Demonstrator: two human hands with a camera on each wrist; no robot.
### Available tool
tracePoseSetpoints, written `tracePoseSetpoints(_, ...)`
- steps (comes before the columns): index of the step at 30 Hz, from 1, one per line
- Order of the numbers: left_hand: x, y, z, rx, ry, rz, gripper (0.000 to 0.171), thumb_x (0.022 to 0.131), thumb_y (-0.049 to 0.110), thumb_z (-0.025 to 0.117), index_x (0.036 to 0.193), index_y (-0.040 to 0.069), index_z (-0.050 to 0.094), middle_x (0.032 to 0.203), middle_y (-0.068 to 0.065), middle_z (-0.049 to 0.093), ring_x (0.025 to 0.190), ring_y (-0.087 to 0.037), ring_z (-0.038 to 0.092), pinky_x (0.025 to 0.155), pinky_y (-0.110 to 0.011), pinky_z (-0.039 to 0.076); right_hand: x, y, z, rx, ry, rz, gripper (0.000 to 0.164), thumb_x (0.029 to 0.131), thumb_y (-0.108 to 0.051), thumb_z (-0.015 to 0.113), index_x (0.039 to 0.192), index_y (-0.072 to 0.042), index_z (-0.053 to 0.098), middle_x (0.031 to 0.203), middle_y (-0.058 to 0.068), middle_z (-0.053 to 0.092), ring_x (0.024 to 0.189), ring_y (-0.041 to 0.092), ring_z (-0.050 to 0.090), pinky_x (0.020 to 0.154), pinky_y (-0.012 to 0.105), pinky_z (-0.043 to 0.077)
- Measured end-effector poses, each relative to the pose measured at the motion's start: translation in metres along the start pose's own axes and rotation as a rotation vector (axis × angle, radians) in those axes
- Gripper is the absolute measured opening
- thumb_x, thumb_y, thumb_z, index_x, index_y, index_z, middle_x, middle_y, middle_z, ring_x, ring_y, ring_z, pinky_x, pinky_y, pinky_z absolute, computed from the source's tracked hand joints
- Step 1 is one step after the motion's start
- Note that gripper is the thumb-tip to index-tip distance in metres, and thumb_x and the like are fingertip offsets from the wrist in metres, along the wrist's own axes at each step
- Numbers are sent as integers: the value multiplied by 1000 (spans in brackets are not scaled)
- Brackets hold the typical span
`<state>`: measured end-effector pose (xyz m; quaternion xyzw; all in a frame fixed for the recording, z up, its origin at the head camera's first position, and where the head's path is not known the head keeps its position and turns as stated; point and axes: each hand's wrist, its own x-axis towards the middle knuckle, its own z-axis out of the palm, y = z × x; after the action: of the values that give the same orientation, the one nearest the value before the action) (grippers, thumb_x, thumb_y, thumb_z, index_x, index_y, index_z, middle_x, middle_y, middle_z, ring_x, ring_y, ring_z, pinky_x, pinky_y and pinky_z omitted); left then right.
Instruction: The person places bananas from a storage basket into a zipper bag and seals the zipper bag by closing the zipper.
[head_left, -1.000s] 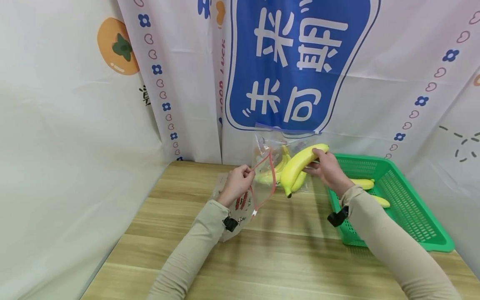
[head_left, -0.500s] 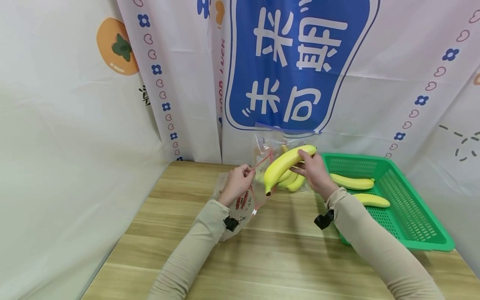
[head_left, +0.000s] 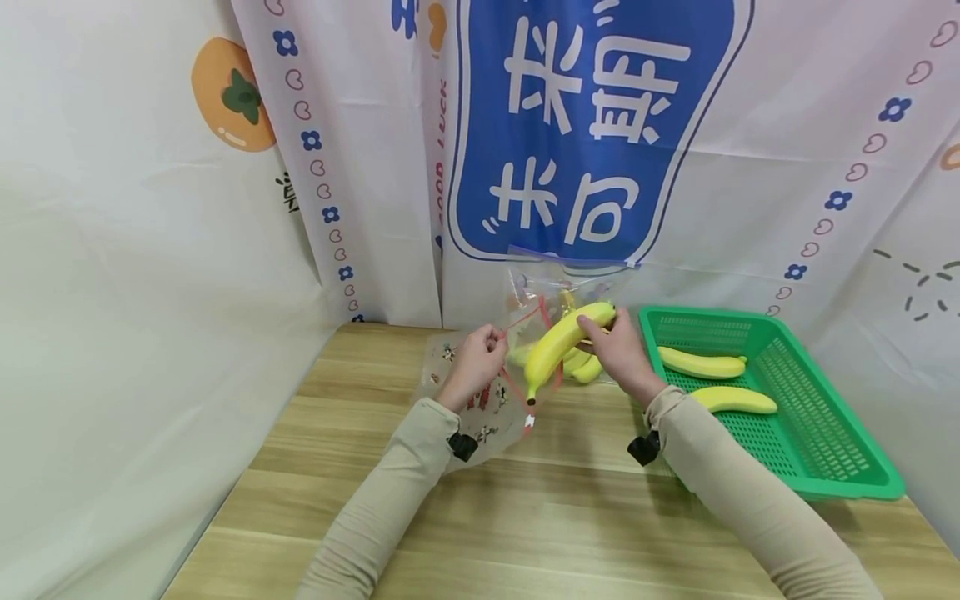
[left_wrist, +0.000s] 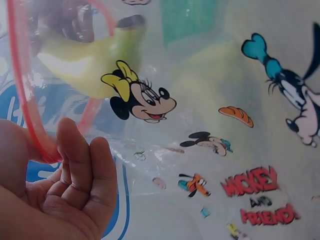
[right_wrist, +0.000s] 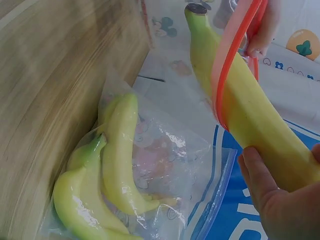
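My left hand [head_left: 476, 360] pinches the red rim of a clear zip bag [left_wrist: 200, 165] printed with cartoon figures. The bag's mouth stands open towards the right. In my right hand [head_left: 618, 350] is a yellow banana [head_left: 562, 342], gripped near one end. Its stem end passes through the red rim [right_wrist: 225, 75] into the bag, as the right wrist view shows. Through the printed plastic the left wrist view shows the banana [left_wrist: 80, 65] blurred. Behind it, a second clear bag [right_wrist: 165, 150] with a purple zip holds several bananas [right_wrist: 120, 155] and leans at the back wall.
To the right stands a green plastic basket [head_left: 817, 400] with two bananas, one [head_left: 705, 364] behind the other [head_left: 735, 400]. The wooden table [head_left: 540, 533] meets a printed cloth [head_left: 390, 208] at the back and a pale cloth [head_left: 135, 333] on the left.
My right hand has carried the banana left and slightly down, from beside the bag's mouth into it. The left hand keeps its pinch on the rim, and the printed bag has spread and turned a little.
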<state>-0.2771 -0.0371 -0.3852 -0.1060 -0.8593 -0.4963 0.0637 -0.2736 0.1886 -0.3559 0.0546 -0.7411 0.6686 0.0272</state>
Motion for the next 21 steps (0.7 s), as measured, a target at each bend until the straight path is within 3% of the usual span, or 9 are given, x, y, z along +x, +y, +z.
tracePoseSetpoints(8,1,1,2,-34,15,-19,15,98,21,42,94,11,52,59,2,40,44,-11,31,39,-24,27,-5,2,-1,-217,-19,-38,55,94,-35,58,127,1,34,116,23,50,105,32,58,78,31,54)
tracePoseSetpoints(16,1,2,4,-55,3,-14,20,101,24,41,96,8,52,59,0,43,43,-12,33,38,-25,28,-9,6,0,-485,-50,-106,55,88,-44,63,123,-5,46,98,14,60,82,26,62,63,32,52)
tracePoseSetpoints(21,2,5,3,-67,-13,-25,23,101,22,40,101,3,53,62,-3,47,45,-14,38,38,-24,30,-10,8,3,-579,-52,-145,51,86,-44,67,119,-8,53,92,11,63,72,20,60,57,31,50)
